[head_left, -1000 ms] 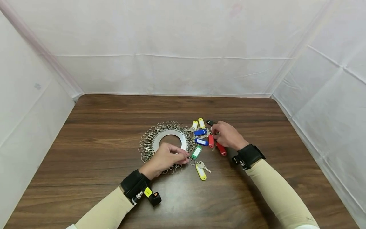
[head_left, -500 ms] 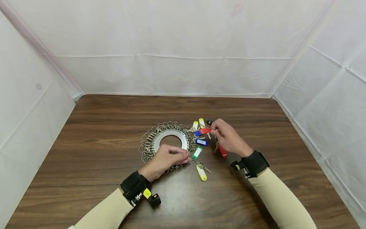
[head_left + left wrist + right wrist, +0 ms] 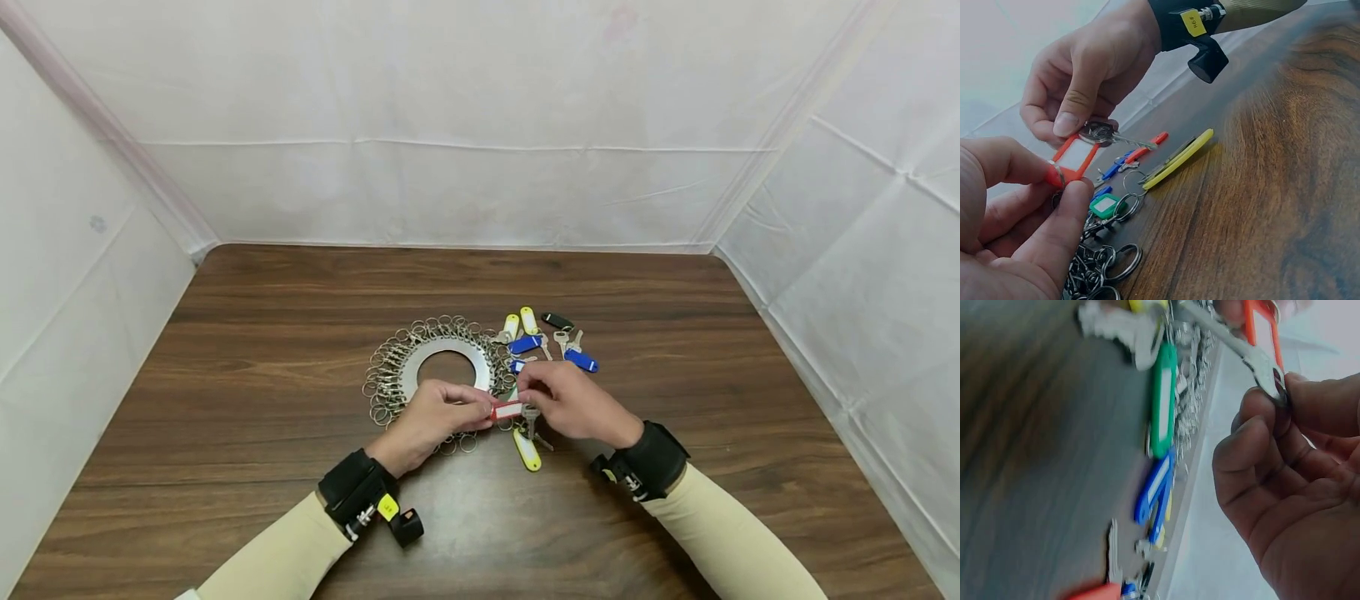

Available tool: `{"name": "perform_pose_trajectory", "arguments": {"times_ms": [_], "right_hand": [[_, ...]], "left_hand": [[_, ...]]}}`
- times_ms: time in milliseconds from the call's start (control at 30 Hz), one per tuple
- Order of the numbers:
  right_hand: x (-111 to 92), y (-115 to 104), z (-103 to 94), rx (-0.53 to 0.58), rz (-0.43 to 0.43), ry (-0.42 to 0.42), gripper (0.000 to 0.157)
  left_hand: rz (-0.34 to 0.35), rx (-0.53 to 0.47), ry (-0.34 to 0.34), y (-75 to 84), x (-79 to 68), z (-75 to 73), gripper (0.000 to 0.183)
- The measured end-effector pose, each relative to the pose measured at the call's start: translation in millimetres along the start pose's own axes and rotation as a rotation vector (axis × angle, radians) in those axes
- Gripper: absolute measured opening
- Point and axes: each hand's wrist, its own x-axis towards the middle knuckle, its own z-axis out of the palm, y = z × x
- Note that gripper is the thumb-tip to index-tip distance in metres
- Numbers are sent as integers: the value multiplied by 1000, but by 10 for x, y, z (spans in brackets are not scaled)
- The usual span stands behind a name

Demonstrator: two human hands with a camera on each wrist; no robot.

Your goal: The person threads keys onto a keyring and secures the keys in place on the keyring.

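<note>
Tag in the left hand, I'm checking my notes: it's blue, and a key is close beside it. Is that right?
The colour is wrong: the tag in the left hand is red, as the left wrist view shows. A key is close beside it, as you say.

My work surface is a table (image 3: 285, 350) with a dark brown wood-grain top. Slightly left of centre before me lies one flat metal ring (image 3: 412, 371), fringed with small rings (image 3: 381, 387). To its right, I have two yellow tags (image 3: 528, 321), one black tag (image 3: 557, 320), three blue tags (image 3: 581, 360), loose-lying keys (image 3: 561, 340), one green tag (image 3: 1105, 206) and one red tag (image 3: 1094, 592). Nearest me: one yellow tag (image 3: 528, 452) with its key (image 3: 1116, 326).
</note>
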Motion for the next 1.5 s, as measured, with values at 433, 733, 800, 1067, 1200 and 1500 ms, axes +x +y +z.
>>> {"name": "perform_pose_trajectory", "arguments": {"times_ms": [433, 733, 800, 1067, 1200, 1500], "right_hand": [[14, -61, -78, 49, -15, -203, 15], [98, -125, 132, 179, 74, -174, 13], [110, -122, 180, 187, 91, -153, 13], [103, -151, 281, 180, 97, -70, 14], [83, -198, 292, 165, 91, -56, 15], [35, -268, 330, 81, 49, -39, 18]], "left_hand": [[-8, -92, -16, -9, -1, 10, 27], [15, -78, 10, -22, -21, 57, 19], [14, -51, 32, -34, -20, 58, 19], [61, 146, 51, -32, -21, 40, 14], [20, 117, 20, -13, -43, 27, 15], [-40, 59, -10, 46, -66, 25, 21]]}}
